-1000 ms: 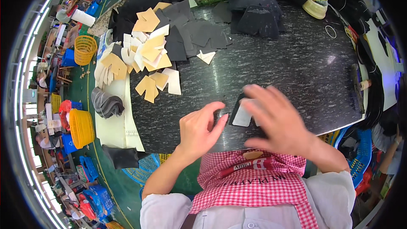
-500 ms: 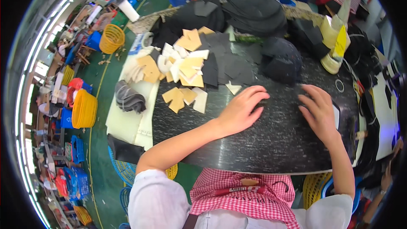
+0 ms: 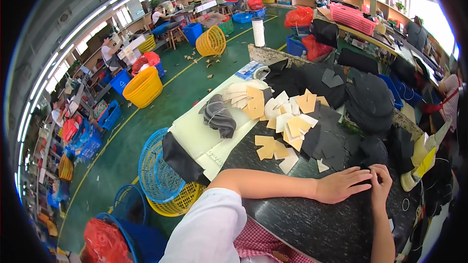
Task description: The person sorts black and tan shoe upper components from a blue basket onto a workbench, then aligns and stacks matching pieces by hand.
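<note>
My left hand (image 3: 342, 185) reaches across the table from the left, its fingers bent around the edge of a small black fabric piece (image 3: 364, 181). Against its fingertips, my right hand (image 3: 381, 183) has its fingers curled in on the same dark piece. Much of that piece is hidden by the fingers and blends into the dark tabletop. Just beyond both hands lies a rounded dark fabric bundle (image 3: 373, 151). Flat dark grey pieces (image 3: 327, 139) and a small white triangle (image 3: 322, 166) are near my left hand.
Tan and white cut pieces (image 3: 295, 125) lie loosely on the black table (image 3: 292, 214). Grey curved pieces (image 3: 219, 117) rest on a pale sheet (image 3: 192, 141) at left. Black stacks (image 3: 369, 101) stand at the back. Blue and yellow baskets (image 3: 158, 165) sit beside the table.
My hands, apart and open before, have come together at the right over the dark piece. The view has swung to the left, showing more of the floor and room.
</note>
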A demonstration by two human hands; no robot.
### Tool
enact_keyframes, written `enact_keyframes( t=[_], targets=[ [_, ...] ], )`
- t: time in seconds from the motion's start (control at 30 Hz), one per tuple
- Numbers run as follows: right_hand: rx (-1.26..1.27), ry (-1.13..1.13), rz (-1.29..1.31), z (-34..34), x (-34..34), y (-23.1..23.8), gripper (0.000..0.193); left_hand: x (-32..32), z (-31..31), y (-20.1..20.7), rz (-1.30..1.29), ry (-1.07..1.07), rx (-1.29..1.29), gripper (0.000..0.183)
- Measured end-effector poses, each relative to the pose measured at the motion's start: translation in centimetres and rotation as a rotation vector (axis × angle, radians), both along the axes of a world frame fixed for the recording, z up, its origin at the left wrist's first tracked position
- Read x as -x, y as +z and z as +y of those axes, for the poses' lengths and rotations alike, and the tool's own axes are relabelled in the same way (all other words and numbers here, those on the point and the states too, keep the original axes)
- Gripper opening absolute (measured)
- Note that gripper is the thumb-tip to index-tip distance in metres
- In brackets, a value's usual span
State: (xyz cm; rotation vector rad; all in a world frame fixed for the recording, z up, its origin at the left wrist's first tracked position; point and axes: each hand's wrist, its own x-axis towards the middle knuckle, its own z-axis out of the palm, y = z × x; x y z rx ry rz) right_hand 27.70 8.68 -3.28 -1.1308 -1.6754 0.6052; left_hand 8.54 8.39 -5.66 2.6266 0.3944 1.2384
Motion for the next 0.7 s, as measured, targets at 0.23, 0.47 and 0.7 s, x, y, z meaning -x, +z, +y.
enact_keyframes(
  t=[0.23, 0.47, 0.7],
  targets=[
    [-0.346, -0.459, -0.011, -3.7, -1.6, 4.3, 0.015, 0.3, 1.7, -0.8, 0.391, 0.007, 0.122, 0.053],
    [-0.202, 0.407, -0.538, -12.6, 4.0, 2.5, 0.026, 3.8, 1.5, 1.4, 0.222, 0.035, 0.065, 0.057],
    [-0.284, 0.105, -0.628, 0.6, 8.3, 2.8, 0.035, 13.0, 1.7, 4.4, 0.367, 0.595, 0.024, 0.067]
  ],
)
